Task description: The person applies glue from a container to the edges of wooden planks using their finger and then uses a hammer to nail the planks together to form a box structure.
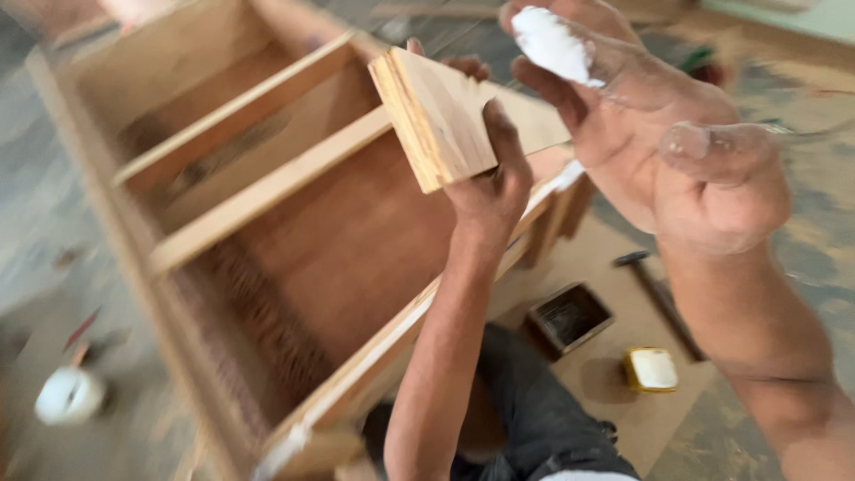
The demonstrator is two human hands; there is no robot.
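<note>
**Glue on the fingers, board in hand over a half-built cabinet**

A person's left hand [485,183] grips a short plywood board [445,116] from below, thumb pressed up its near face and fingers curled behind it, holding the piece tilted above a wooden cabinet frame [267,223] that lies on its back on the floor. The right hand [641,116] is raised close to the camera, just right of the board, palm turned inward and fingers loosely spread; a thick smear of white glue [552,44] coats the fingertips, and the hand grasps nothing else. More white glue runs along the frame's near edge below the board. The frame shows pale cross rails over a reddish-brown back panel. On the floor to the right lie a hammer [659,298], a small dark open box [568,319] and a yellow tub [652,370] with a white top. A white round container [67,396] sits on the floor at far left. The person's dark trousers show at the bottom of the view. The picture is blurred.
</note>
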